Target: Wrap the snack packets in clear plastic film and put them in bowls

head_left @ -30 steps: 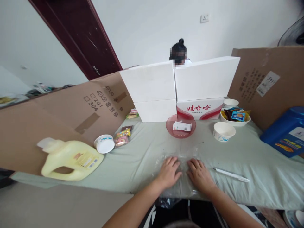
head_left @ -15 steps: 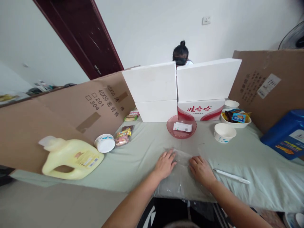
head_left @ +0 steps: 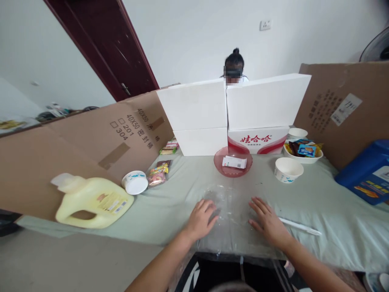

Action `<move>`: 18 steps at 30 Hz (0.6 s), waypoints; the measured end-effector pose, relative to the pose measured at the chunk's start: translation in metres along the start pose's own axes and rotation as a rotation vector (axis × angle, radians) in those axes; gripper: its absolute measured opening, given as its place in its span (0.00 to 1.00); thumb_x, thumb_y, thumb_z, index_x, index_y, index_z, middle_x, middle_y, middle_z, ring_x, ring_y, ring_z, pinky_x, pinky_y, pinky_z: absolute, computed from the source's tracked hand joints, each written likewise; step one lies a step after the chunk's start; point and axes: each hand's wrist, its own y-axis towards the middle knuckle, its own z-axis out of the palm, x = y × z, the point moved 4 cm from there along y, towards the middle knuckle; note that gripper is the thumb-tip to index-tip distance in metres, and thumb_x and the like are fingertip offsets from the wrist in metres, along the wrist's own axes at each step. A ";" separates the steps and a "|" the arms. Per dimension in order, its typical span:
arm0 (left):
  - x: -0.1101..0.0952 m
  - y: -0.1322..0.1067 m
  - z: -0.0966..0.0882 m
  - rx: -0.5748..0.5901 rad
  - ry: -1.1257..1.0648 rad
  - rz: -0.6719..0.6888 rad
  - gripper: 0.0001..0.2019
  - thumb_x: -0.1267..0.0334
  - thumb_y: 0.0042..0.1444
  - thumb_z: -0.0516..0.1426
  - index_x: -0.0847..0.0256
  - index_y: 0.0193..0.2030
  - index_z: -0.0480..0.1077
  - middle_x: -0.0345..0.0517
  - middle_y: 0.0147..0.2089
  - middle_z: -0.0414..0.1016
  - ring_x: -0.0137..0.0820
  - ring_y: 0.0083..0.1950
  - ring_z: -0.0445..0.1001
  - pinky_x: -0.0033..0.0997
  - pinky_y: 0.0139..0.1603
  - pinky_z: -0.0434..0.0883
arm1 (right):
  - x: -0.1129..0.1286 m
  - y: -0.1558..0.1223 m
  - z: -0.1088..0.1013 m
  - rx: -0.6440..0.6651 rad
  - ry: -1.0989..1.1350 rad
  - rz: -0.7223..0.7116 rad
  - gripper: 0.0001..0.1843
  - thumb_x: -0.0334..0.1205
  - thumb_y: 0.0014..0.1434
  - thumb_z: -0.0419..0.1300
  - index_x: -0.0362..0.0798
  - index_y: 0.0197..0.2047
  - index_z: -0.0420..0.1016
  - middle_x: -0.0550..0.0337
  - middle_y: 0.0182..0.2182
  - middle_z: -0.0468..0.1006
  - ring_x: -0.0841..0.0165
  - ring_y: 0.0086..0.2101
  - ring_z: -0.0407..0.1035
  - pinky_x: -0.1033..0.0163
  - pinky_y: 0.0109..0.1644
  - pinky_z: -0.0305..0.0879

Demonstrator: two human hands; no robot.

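A sheet of clear plastic film (head_left: 229,227) lies spread over the green cloth at the front of the table. My left hand (head_left: 201,219) rests at its left side, fingers a little bent and apart, holding nothing. On the right side my right hand (head_left: 267,221) has its fingers spread and also holds nothing. Just beyond my right hand lies a white pen (head_left: 300,226), its left end close to the wrist. A pink glass bowl (head_left: 219,164) with white packets (head_left: 234,162) in it stands past the film.
White boxes (head_left: 194,105) form a wall at the back, with a person (head_left: 235,65) behind. Cardboard panels (head_left: 91,154) flank the table. At left are a yellow jug (head_left: 97,202), a paper bowl (head_left: 135,184) and snacks (head_left: 157,176); at right, bowls (head_left: 288,170) and a blue jug (head_left: 367,174).
My hands have moved apart, the left one leftward and the right one rightward, with fingers more spread. The film now lies flatter and reaches farther toward the pink bowl.
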 end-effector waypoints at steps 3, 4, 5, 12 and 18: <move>-0.005 -0.031 -0.010 0.112 -0.228 0.156 0.16 0.52 0.58 0.57 0.58 0.48 0.72 0.51 0.49 0.73 0.42 0.55 0.67 0.46 0.59 0.65 | 0.008 -0.028 -0.023 0.160 0.199 -0.165 0.30 0.55 0.64 0.49 0.48 0.63 0.64 0.46 0.61 0.65 0.57 0.62 0.56 0.49 0.62 0.58; -0.004 -0.040 -0.012 0.172 -0.270 0.169 0.21 0.48 0.55 0.59 0.57 0.51 0.71 0.51 0.51 0.72 0.43 0.58 0.66 0.47 0.61 0.64 | 0.012 -0.038 -0.028 0.216 0.245 -0.214 0.34 0.59 0.62 0.51 0.48 0.64 0.62 0.45 0.61 0.65 0.56 0.62 0.56 0.49 0.63 0.58; -0.001 -0.049 -0.013 0.235 -0.288 0.171 0.27 0.45 0.52 0.61 0.57 0.55 0.69 0.52 0.55 0.71 0.46 0.61 0.63 0.49 0.63 0.61 | 0.014 -0.048 -0.031 0.259 0.274 -0.247 0.39 0.63 0.58 0.53 0.48 0.65 0.61 0.45 0.62 0.64 0.55 0.63 0.55 0.48 0.63 0.57; 0.021 -0.076 -0.006 0.358 -0.201 0.096 0.23 0.60 0.53 0.61 0.52 0.57 0.68 0.49 0.64 0.64 0.45 0.69 0.55 0.53 0.67 0.56 | 0.022 -0.063 -0.025 0.222 0.248 -0.151 0.20 0.41 0.65 0.50 0.54 0.58 0.70 0.54 0.54 0.75 0.63 0.59 0.62 0.54 0.62 0.61; 0.020 -0.061 -0.014 0.228 -0.421 -0.074 0.10 0.62 0.62 0.50 0.57 0.40 0.73 0.44 0.39 0.78 0.33 0.44 0.76 0.32 0.46 0.72 | 0.021 -0.040 -0.032 0.113 0.442 -0.014 0.17 0.43 0.67 0.45 0.50 0.44 0.75 0.53 0.44 0.79 0.64 0.50 0.70 0.58 0.54 0.67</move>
